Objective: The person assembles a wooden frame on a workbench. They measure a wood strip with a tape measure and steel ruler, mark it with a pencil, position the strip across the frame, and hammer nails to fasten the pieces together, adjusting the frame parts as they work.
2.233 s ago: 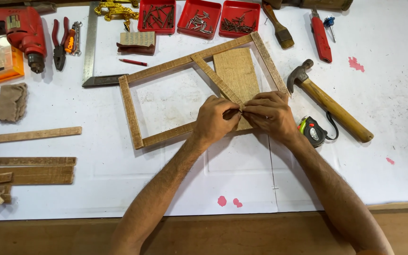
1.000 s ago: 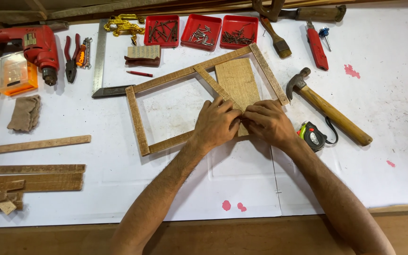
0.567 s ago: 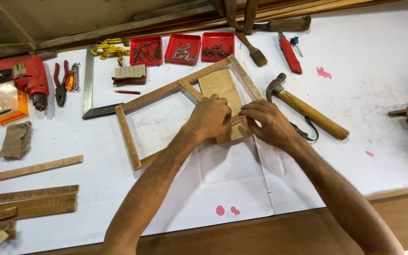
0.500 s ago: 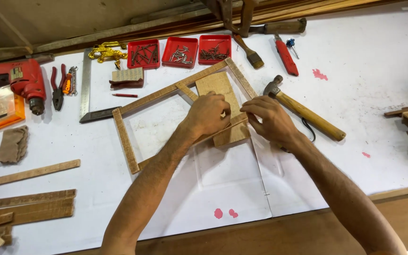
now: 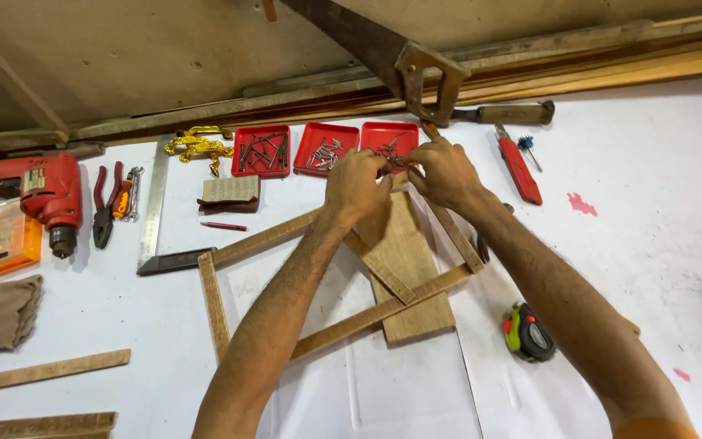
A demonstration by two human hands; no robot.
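Nails in the rightmost red tray (image 5: 389, 140) lie beneath both hands, left (image 5: 357, 185) and right (image 5: 443, 172), fingertips pinching some.

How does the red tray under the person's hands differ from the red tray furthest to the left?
The right red tray is partly covered by the left hand and right hand, whose fingers meet over it; the left red tray lies fully in view, with no hand near it. The left tray holds long dark nails, while the right tray's contents look shorter and sparser. Both are small, shallow, square and red, lying in one row on the white table.
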